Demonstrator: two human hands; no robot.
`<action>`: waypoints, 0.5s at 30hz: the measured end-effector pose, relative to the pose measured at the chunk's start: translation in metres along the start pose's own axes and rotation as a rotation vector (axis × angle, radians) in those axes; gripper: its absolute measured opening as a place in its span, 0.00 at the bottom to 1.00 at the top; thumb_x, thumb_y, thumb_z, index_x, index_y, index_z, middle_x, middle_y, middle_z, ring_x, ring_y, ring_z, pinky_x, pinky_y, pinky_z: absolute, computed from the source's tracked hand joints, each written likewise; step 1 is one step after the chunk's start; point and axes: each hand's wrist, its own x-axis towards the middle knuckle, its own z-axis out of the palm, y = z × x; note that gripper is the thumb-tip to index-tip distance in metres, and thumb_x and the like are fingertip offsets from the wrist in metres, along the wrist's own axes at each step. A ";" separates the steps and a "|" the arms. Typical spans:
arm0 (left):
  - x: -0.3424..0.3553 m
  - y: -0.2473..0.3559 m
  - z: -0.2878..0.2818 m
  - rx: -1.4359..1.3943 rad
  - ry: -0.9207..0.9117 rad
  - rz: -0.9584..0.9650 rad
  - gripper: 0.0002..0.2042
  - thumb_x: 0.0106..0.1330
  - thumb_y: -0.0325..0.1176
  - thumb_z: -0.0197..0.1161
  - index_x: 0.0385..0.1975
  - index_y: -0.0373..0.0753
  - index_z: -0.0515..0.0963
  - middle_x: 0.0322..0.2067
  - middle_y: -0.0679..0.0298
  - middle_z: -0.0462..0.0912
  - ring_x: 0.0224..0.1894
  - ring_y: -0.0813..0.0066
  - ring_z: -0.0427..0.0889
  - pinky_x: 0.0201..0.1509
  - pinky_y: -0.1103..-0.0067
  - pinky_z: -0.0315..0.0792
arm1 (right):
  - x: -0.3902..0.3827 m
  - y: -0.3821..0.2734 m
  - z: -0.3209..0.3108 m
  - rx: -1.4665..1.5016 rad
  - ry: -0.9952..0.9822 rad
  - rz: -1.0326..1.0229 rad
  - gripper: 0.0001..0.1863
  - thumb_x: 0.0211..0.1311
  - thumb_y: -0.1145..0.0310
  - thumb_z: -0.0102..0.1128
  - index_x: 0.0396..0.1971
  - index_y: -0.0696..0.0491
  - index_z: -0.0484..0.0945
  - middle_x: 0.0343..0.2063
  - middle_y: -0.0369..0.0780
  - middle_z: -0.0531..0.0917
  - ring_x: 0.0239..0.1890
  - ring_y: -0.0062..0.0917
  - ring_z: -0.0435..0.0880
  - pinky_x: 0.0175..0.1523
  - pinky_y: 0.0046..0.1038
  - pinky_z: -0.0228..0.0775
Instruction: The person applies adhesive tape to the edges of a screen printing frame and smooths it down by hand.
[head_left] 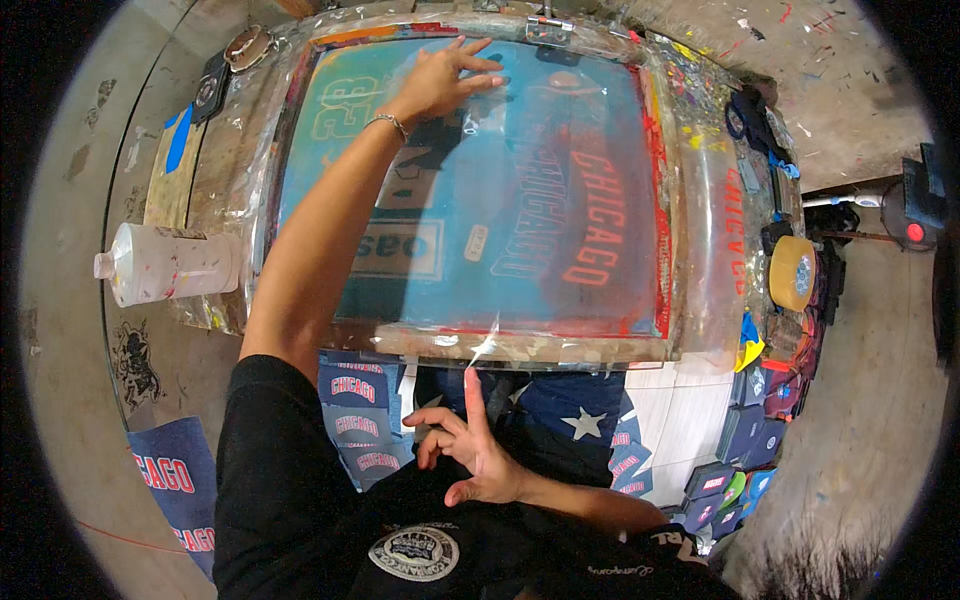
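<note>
One white squeeze bottle point(165, 265) lies at left, contents hidden. Left hand point(445, 80), fingers spread, presses flat on the printing screen point(520, 200); right hand point(470, 450) hovers open, holding nothing, lower centre.

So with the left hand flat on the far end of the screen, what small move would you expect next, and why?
Probably smoothing the clear film down. The left hand lies spread on the printing screen near its hinge, and the right hand points an index finger at the film's loose corner on the near frame edge.
</note>
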 end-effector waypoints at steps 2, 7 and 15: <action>-0.001 0.002 0.003 0.020 -0.047 -0.060 0.19 0.66 0.53 0.60 0.51 0.53 0.82 0.67 0.63 0.67 0.72 0.52 0.59 0.70 0.46 0.48 | 0.002 -0.001 0.001 0.005 0.019 -0.027 0.75 0.48 0.55 0.77 0.67 0.30 0.09 0.63 0.53 0.63 0.45 0.30 0.75 0.53 0.33 0.69; -0.008 -0.010 0.015 0.084 -0.065 -0.083 0.20 0.67 0.56 0.57 0.54 0.58 0.80 0.69 0.66 0.63 0.74 0.55 0.53 0.66 0.34 0.38 | 0.002 0.000 0.001 -0.007 0.030 -0.013 0.75 0.47 0.57 0.78 0.67 0.32 0.10 0.63 0.52 0.63 0.44 0.29 0.75 0.54 0.34 0.68; -0.015 -0.009 0.021 0.123 0.017 -0.053 0.20 0.64 0.59 0.57 0.50 0.61 0.83 0.67 0.66 0.68 0.73 0.57 0.56 0.67 0.34 0.34 | 0.002 0.002 0.000 -0.062 0.043 -0.002 0.76 0.47 0.53 0.78 0.67 0.33 0.09 0.64 0.52 0.62 0.45 0.30 0.75 0.55 0.34 0.68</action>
